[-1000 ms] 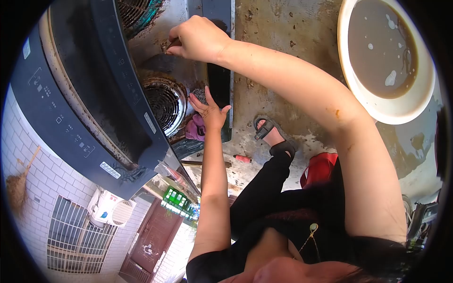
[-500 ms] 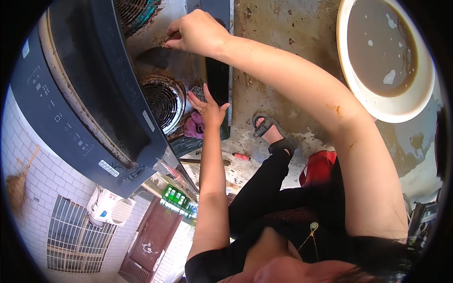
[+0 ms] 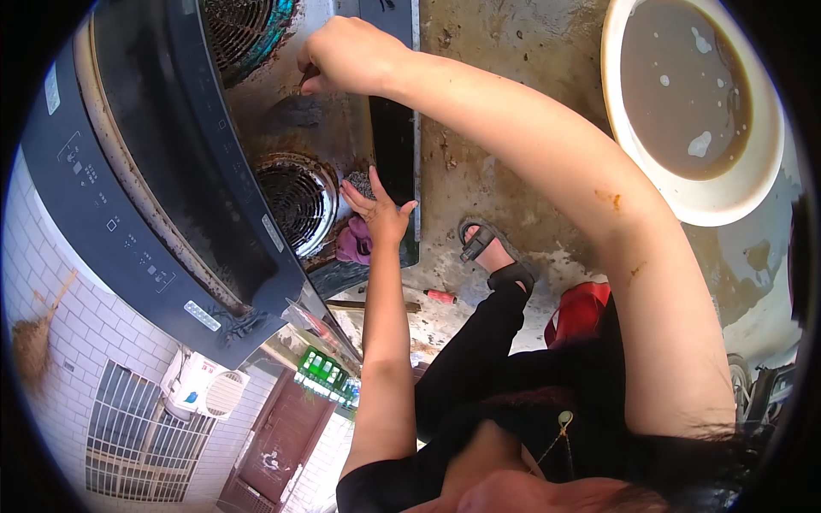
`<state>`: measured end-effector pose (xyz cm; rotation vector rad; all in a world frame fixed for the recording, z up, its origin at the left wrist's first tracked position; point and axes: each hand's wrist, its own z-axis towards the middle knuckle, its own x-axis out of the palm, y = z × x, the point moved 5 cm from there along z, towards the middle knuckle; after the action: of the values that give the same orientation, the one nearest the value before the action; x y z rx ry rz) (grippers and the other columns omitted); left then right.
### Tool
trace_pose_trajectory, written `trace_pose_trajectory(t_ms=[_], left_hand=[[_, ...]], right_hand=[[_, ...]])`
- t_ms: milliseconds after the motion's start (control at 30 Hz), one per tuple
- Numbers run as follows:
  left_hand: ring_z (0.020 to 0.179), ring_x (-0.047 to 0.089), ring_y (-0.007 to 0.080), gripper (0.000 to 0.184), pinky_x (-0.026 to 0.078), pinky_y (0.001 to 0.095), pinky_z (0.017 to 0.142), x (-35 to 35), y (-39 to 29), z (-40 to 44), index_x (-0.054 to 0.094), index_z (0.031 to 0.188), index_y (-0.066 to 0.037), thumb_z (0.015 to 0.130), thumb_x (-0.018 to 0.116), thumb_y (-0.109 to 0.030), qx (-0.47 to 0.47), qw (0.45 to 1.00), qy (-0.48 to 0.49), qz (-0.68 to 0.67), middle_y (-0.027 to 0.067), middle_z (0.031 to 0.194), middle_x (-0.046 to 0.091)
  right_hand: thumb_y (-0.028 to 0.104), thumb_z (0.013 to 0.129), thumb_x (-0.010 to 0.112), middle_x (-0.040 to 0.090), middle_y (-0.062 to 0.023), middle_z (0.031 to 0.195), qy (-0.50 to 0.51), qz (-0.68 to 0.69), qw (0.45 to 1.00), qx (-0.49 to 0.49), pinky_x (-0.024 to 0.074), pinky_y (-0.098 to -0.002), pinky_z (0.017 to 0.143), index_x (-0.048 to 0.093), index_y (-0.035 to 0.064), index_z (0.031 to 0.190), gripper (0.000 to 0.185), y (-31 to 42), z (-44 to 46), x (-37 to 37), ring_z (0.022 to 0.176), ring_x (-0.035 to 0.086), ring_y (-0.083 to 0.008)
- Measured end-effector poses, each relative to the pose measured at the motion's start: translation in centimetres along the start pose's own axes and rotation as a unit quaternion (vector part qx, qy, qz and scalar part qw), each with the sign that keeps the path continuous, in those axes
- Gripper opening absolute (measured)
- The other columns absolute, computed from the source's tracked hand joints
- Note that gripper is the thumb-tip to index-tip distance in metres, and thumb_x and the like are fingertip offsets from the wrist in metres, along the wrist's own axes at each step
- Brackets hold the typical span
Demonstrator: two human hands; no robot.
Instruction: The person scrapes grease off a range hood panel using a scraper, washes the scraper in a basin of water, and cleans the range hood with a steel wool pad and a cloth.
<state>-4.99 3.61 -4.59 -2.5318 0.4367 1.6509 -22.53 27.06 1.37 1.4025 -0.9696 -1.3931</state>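
Observation:
My right hand (image 3: 352,58) is closed over the greasy inside of a dark appliance (image 3: 329,128), pinching a small dark thing whose shape I cannot make out. Lower down, my left hand (image 3: 380,214) has its fingers spread at the appliance's near edge. A grey scouring pad (image 3: 360,183) lies right by its fingertips, partly covered by them. Beside the left wrist is a purple cloth (image 3: 352,239). Left of that hand sits a round fan grille (image 3: 295,203) with brown grime around it. A second grille (image 3: 244,32) shows at the top.
A white basin (image 3: 759,192) of murky water stands on the wet floor at upper right. A dark panel (image 3: 175,162) rises at left. My sandalled foot (image 3: 489,250), a small red item (image 3: 440,296), a red bag (image 3: 577,312) and green bottles (image 3: 323,368) are lower down.
The view has shifted slightly. My right hand has moved a little up along the appliance, still pinching. My left hand stays spread at the edge.

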Motion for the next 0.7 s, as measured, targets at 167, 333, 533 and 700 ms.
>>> trace_pose_trajectory(t_ms=[167,333,533,700], left_hand=[[0.123,-0.007,0.0524,0.116,0.010,0.0583,0.100,-0.3,-0.2,-0.4,0.003,0.138,-0.014,0.055,0.080,-0.036,0.000,1.000,-0.009,0.004,0.0356,0.130,-0.021],[0.123,-0.007,0.0526,0.116,0.010,0.0587,0.100,-0.2,-0.1,-0.8,0.003,0.138,-0.014,0.055,0.080,-0.037,0.002,1.000,-0.007,-0.006,0.0358,0.130,-0.021],[0.123,-0.006,0.0522,0.114,0.011,0.0578,0.100,-0.1,0.0,-0.3,0.005,0.138,-0.013,0.055,0.080,-0.037,-0.004,1.000,-0.003,0.003,0.0360,0.129,-0.022],[0.122,-0.007,0.0521,0.113,0.011,0.0579,0.100,-0.2,-0.1,0.1,0.007,0.138,-0.012,0.055,0.079,-0.038,0.007,1.000,-0.013,-0.008,0.0356,0.129,-0.023]], right_hand=[[0.025,0.070,0.069,0.063,-0.0124,0.075,-0.022,0.001,1.000,-0.003,0.0490,-0.0371,0.067,0.065,0.0080,0.080,0.020,1.0,-1.5,1.3,0.074,0.062,-0.0288],[0.028,0.070,0.070,0.064,-0.0107,0.073,-0.025,-0.029,0.999,0.002,0.0505,-0.0329,0.066,0.066,0.0064,0.086,0.027,-0.5,-2.2,0.8,0.070,0.063,-0.0264],[0.027,0.070,0.070,0.065,-0.0093,0.074,-0.009,-0.050,0.999,-0.004,0.0503,-0.0315,0.066,0.066,0.0063,0.085,0.026,-0.8,-1.0,-0.6,0.071,0.064,-0.0236],[0.031,0.066,0.072,0.064,-0.0121,0.071,-0.031,0.015,0.999,0.023,0.0502,-0.0350,0.066,0.067,0.0081,0.080,0.028,-1.0,-3.4,3.2,0.071,0.063,-0.0257]])
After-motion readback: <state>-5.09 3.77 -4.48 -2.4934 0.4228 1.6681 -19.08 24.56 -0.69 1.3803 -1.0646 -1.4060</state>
